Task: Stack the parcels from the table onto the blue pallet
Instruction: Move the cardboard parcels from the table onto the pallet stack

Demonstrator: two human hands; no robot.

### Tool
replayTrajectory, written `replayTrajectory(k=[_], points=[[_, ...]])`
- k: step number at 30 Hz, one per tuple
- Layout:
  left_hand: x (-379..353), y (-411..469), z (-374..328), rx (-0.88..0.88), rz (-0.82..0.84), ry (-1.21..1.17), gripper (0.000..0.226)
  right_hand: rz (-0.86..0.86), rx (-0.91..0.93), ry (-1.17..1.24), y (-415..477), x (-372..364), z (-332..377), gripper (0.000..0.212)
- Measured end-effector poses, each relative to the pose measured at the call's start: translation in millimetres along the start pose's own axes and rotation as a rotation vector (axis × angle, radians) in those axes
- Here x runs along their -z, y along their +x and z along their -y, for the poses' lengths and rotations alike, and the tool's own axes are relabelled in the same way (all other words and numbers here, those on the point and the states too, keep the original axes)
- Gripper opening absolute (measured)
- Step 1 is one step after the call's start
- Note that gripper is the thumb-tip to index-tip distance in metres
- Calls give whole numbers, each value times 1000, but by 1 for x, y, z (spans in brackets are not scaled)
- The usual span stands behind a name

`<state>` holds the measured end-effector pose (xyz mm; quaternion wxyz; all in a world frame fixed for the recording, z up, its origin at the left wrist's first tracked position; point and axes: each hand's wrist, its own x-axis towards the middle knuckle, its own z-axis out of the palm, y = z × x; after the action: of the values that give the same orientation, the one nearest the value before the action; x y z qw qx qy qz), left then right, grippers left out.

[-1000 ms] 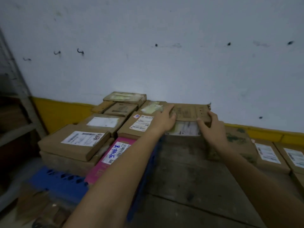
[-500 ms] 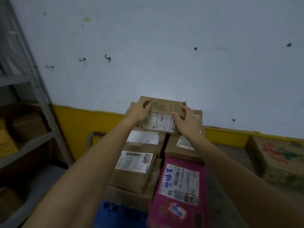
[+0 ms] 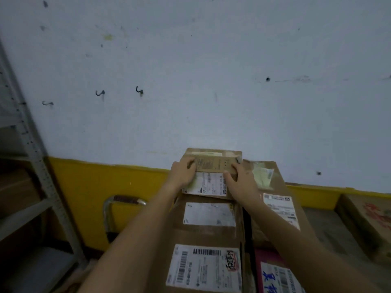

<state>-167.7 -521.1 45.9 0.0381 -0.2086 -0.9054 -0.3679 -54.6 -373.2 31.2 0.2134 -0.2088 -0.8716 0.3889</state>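
A small flat brown parcel [image 3: 211, 174] with a white label is held at the far end of the stack, against the wall. My left hand [image 3: 183, 173] grips its left edge and my right hand [image 3: 240, 179] grips its right edge. Under and in front of it lie a brown parcel with a blank white label [image 3: 209, 214] and another with a barcode label [image 3: 203, 265]. To the right sit a brown parcel [image 3: 277, 204] and a pink parcel [image 3: 275, 273]. The blue pallet is hidden below the stack.
A grey metal shelf rack [image 3: 36, 166] stands at the left. A chrome trolley handle [image 3: 124, 203] sits against the yellow wall base. A printed carton [image 3: 368, 220] rests on the table [image 3: 330, 229] at the right.
Both hands carried the small parcel from the table leftward over the stack, and it now sits lower at the stack's far end by the wall.
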Motion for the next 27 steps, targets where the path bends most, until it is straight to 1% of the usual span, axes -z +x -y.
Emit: replayTrajectory(k=[3, 6, 11, 17, 21, 27], points=[[-9, 3, 12, 25, -12, -43, 37, -22, 10, -62, 5, -8, -3, 54], [-10, 6, 13, 21, -12, -40, 35, -25, 8, -62, 7, -9, -5, 54], [-9, 5, 9, 7, -36, -25, 35, 4, 29, -44, 2, -4, -5, 56], [-6, 10, 5, 1, 2, -41, 35, 49, 35, -61, 3, 3, -1, 58], [-8, 12, 5, -5, -1, -37, 34, 64, 39, -81, 5, 4, -2, 58], [-6, 12, 2, 11, -6, -85, 37, 77, 60, -22, 5, 5, -9, 58]])
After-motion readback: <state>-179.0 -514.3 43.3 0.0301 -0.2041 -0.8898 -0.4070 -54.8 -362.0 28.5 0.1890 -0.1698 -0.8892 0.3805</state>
